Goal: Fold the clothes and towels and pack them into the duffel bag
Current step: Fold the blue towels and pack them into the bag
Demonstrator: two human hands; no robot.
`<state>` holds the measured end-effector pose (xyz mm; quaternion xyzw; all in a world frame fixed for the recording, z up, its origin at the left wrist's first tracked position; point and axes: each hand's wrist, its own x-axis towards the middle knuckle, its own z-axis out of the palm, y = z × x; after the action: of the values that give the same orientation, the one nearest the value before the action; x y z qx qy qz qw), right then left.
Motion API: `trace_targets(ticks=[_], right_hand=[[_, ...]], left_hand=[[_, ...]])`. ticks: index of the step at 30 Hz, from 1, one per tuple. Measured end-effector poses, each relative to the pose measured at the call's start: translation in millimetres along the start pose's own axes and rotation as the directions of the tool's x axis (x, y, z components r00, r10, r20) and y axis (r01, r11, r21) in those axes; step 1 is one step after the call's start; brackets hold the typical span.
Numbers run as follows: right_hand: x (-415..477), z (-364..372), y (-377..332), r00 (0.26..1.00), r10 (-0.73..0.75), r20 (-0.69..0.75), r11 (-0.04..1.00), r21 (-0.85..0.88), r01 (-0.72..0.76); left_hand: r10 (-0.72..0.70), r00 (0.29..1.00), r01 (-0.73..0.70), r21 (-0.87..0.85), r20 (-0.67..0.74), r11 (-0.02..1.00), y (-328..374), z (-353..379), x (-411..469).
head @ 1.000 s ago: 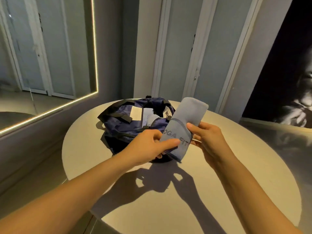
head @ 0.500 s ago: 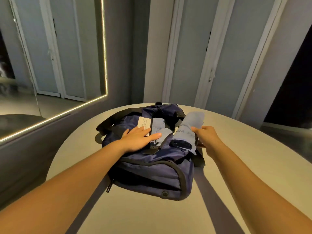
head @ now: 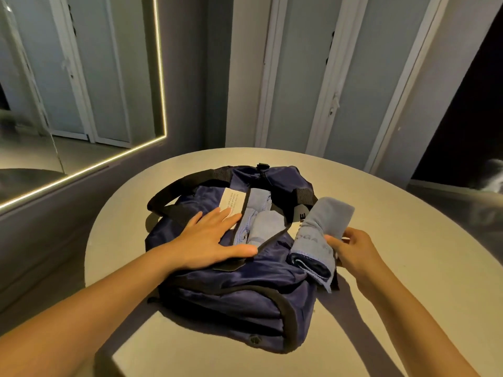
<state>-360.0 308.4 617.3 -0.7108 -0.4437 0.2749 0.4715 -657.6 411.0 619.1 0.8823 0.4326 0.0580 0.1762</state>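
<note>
While the left hand (head: 206, 240) lies flat, fingers straight, on the navy duffel bag (head: 231, 292), pressing down the left lip of its opening, I log this step as packing, not folding. Right hand (head: 353, 248) grips the folded grey-blue towel (head: 318, 227), thumb across its printed face. The towel rests tilted on the bag's right edge, outside the opening. Light blue folded clothes (head: 265, 224) already sit in the opening, beside a white label (head: 232, 202). The bag stands on the round table (head: 422, 268). Judgement: the next move calls for swinging the towel left and lowering it in beside the clothes, opening held wide. Its fold could slip loose.
</note>
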Motion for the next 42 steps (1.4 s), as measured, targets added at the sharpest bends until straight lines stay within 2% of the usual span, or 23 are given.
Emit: trace_targets(ticks=[4,7,9,12,14,20,23,29,33,34,37,39,42], right_hand=[[-69,-26,7,1.000,0.010,0.026,1.000,-0.015,-0.009],[-110,-42,2,0.998,0.006,0.055,0.999,-0.052,-0.003],[-125,-54,-4,0.996,0.037,0.077,0.997,-0.072,-0.032],[-127,-70,-21,0.995,0.080,0.066,0.993,-0.094,-0.073],[-121,-77,-35,0.999,0.046,0.029,0.996,-0.079,-0.044],[-79,-66,-73,0.998,-0.063,-0.007,0.995,0.081,0.063],[-51,-35,-73,0.996,-0.062,-0.063,0.992,0.109,0.068],[-15,1,-46,0.978,-0.108,-0.181,0.986,-0.144,0.082],[-3,7,-50,0.989,-0.077,-0.129,0.997,-0.014,0.076],[-1,8,-50,0.993,-0.059,-0.104,0.998,-0.027,0.057],[2,7,-42,0.999,0.009,-0.047,0.984,-0.175,-0.017],[4,5,-35,0.999,0.034,-0.026,0.964,-0.262,-0.039],[6,3,-37,1.000,0.026,0.008,0.933,-0.358,-0.022]], left_hand=[[0.083,0.994,-0.087,0.049,0.069,0.995,17,12,-50],[0.070,0.979,-0.092,0.108,0.192,0.990,38,2,-80],[0.063,0.976,-0.096,0.154,0.209,0.983,58,-10,-89],[0.173,0.974,-0.194,0.153,0.144,0.969,84,-13,-88],[0.246,0.955,-0.269,0.129,0.168,0.954,93,-7,-87],[0.305,0.934,-0.326,0.091,0.188,0.941,86,16,-93],[0.304,0.939,-0.323,0.101,0.163,0.941,86,19,-96],[0.400,0.915,-0.391,0.128,-0.055,0.911,72,27,-107],[0.428,0.901,-0.416,0.136,-0.071,0.899,69,25,-104],[0.428,0.902,-0.419,0.124,-0.055,0.900,70,22,-103],[0.412,0.911,-0.412,0.031,0.005,0.911,74,2,-96],[0.405,0.912,-0.408,-0.029,-0.066,0.913,79,-11,-85],[0.401,0.892,-0.397,0.064,-0.208,0.916,94,-20,-49]])
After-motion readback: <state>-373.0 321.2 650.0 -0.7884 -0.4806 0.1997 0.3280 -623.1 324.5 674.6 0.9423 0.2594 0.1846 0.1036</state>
